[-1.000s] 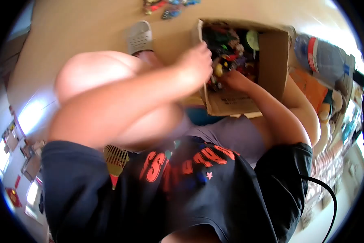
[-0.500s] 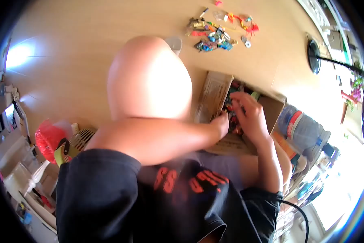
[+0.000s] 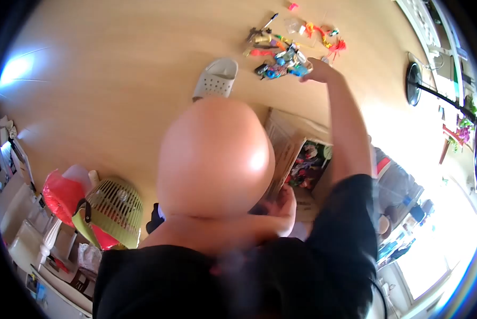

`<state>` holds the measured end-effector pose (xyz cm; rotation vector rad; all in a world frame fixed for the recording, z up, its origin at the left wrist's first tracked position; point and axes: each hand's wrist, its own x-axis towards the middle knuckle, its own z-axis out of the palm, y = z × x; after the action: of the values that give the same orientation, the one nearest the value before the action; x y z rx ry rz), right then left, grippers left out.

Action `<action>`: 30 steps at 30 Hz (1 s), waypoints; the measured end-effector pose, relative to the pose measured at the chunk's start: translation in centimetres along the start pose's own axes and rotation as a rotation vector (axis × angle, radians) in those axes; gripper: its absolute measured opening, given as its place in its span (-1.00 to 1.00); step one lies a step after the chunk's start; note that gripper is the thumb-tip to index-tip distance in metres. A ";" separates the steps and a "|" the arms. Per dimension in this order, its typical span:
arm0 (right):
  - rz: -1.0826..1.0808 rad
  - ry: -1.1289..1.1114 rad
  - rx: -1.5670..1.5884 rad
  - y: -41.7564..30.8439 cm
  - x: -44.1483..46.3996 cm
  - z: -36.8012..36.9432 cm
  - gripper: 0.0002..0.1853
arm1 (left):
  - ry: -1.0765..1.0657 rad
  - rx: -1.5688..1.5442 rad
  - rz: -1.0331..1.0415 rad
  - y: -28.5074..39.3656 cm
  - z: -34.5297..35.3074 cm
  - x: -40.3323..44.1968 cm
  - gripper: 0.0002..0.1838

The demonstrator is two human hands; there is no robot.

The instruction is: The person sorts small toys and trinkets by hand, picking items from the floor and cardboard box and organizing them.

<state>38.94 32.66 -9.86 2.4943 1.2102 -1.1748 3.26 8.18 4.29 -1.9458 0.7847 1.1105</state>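
My right hand (image 3: 319, 71) reaches over the right end of a pile of small colourful trinkets (image 3: 282, 63) on the floor. Its thumb and fingers are apart beside a blue piece, with no held item visible. Close to my body, my left hand (image 3: 285, 208) is at the near edge of an open cardboard box (image 3: 287, 146), its fingers blurred and partly hidden. Inside the box lie many small mixed items (image 3: 306, 166), with a pale green round piece at the far side. My raised knee covers part of the box's left side.
A light clog (image 3: 217, 77) is beyond my knee. A red tasselled string (image 3: 337, 47) and a pen (image 3: 271, 20) lie around the pile. A slatted green basket (image 3: 113, 207) and red bag (image 3: 63, 195) are at left. A black round base (image 3: 414, 84) stands at right.
My right hand has moved from over the box out to the trinket pile. My left hand has shifted down towards my body. The view has shifted, showing more of the clog and basket.
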 end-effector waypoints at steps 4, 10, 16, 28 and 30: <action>0.204 0.082 0.131 -4.3 2.5 3.5 0.39 | 0.058 -0.052 -0.015 0.1 0.4 -0.1 -0.61; 0.353 0.141 -0.006 -10.9 3.8 8.2 0.15 | 0.134 -0.108 -0.017 0.2 0.6 -0.1 -0.64; 0.239 0.384 0.089 -10.5 5.6 10.4 -0.49 | 0.201 -0.162 -0.025 0.6 0.8 0.1 -0.66; 0.310 -0.094 0.908 -8.2 -0.7 -2.0 -0.87 | 0.257 -0.215 -0.106 3.1 0.8 2.8 -0.69; 0.259 -0.153 1.146 -8.6 -4.9 -4.5 -0.88 | 0.220 0.007 -0.092 4.6 0.2 4.0 -0.65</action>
<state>33.60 37.32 -1.55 2.9588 0.0674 -2.3592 1.25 5.30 -0.71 -2.0997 0.8043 0.8481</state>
